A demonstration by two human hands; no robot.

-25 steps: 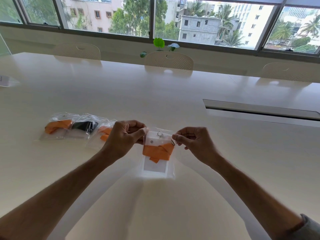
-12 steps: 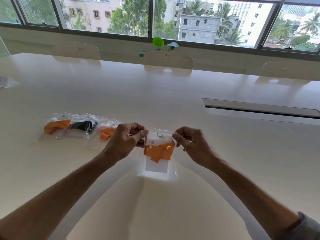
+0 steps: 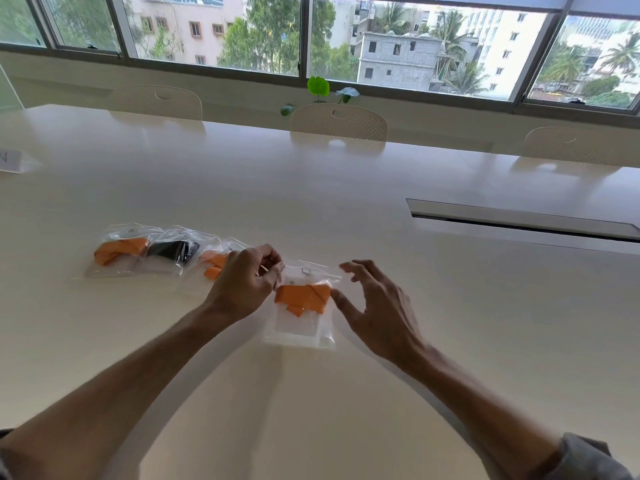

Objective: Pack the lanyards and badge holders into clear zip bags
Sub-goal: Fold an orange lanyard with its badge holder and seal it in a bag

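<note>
Zip bag (image 3: 304,306): right hand (image 3: 377,306) has let go, grip spread; left hand (image 3: 242,282) still pinches it.

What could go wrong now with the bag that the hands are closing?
1. Only the left hand pinches the bag, at its top left corner; the right hand is open beside it. The zip may be only partly sealed, so the orange lanyard could slip out.
2. The metal ring sits near the zip line and might block the seal.
3. The three packed bags lie close to the left wrist and could be pushed.
</note>
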